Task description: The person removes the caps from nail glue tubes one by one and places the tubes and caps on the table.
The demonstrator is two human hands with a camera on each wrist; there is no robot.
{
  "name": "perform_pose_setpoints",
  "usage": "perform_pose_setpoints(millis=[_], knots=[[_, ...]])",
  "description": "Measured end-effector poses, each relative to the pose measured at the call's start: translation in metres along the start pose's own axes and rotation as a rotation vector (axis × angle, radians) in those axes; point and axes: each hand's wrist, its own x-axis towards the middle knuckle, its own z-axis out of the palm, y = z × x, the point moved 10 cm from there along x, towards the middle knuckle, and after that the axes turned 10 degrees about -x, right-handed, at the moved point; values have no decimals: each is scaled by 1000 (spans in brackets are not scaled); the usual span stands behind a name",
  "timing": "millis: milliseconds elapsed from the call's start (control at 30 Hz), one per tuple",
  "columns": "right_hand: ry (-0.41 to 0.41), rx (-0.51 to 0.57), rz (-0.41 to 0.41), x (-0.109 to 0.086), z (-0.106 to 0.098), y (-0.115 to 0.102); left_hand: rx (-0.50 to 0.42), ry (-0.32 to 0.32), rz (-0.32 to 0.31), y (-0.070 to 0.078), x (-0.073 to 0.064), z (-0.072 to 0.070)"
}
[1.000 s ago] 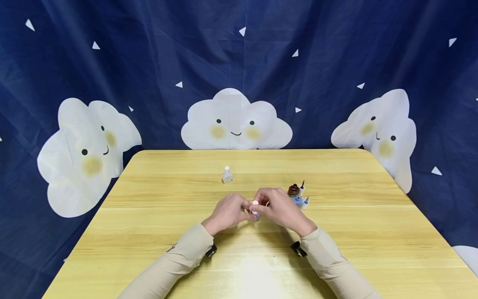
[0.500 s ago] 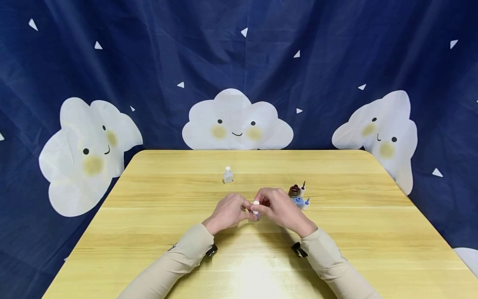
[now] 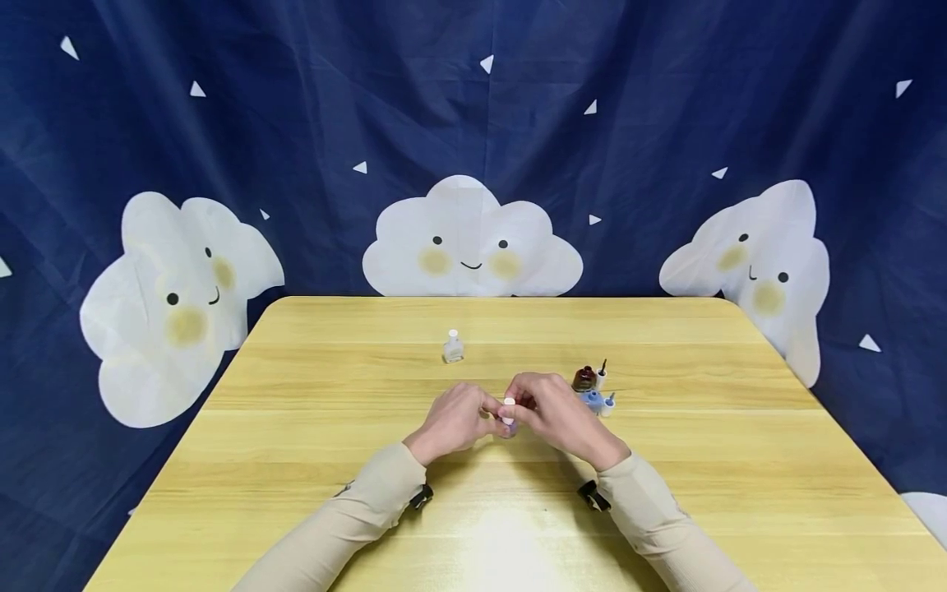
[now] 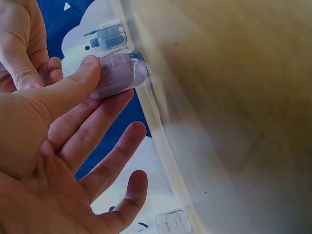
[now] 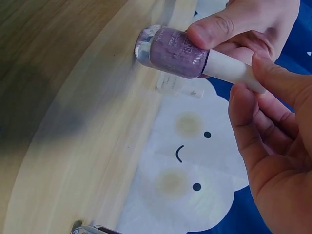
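A purple nail polish bottle [image 5: 178, 52] with a white cap [image 5: 229, 69] is between my two hands over the middle of the table. My left hand [image 3: 457, 421] pinches the glass body between thumb and fingers; its other fingers spread loosely in the left wrist view. With thumb and fingertips my right hand [image 3: 556, 413] pinches the cap. In the right wrist view the cap sits against the bottle's neck. Whether it is screwed tight I cannot tell.
Right of my hands stand an uncapped dark red polish bottle [image 3: 584, 379] and an uncapped blue one [image 3: 592, 400]. Their white caps [image 3: 608, 405] stand beside them, brushes up. A clear capped bottle [image 3: 454, 347] is farther back on the wooden table [image 3: 333, 370].
Both hands keep their hold on the purple bottle and its cap, with hardly any movement. The whole head view has shifted very slightly.
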Motion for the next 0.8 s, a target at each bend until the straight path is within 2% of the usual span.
perform_pose_setpoints(millis=[333,633,800], knots=[[6,0,-25,0,0,-2,14,-19,-20,-2,1,3],[-14,8,-46,1,0,-3,42,-19,24,1,1,3],[-15,-3,-23,1,0,-1,41,-19,31,1,1,4]])
